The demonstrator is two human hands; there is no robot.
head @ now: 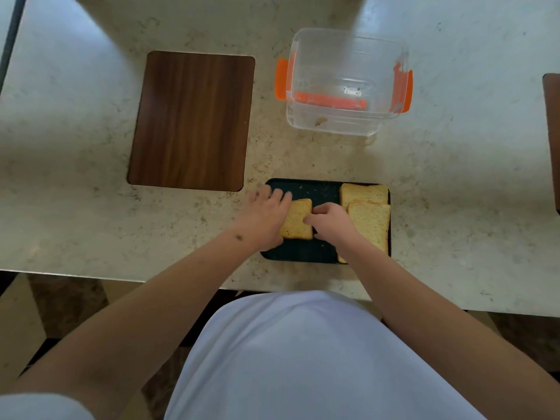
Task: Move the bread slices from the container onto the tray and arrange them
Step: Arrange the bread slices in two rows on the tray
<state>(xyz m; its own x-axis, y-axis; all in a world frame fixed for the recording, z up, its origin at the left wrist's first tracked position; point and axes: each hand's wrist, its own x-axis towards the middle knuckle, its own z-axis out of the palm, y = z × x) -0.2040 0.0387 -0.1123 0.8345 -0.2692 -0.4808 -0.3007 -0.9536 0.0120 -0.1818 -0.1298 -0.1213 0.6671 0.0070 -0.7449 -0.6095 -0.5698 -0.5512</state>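
A dark tray [306, 189] lies near the table's front edge. One bread slice [297, 221] rests on its left half, held from both sides: my left hand [263, 219] lies flat along its left edge and my right hand [330, 222] pinches its right edge. Two more bread slices overlap on the tray's right side, one at the back [363, 192] and one in front [371, 219]. Behind the tray stands the clear container [348, 83] with orange clips, holding only a small crumb.
A dark wooden board [191, 119] is set in the pale marble table [91, 207] to the left of the container. Another brown board edge [553, 140] shows at the far right. The table's front edge runs just below the tray.
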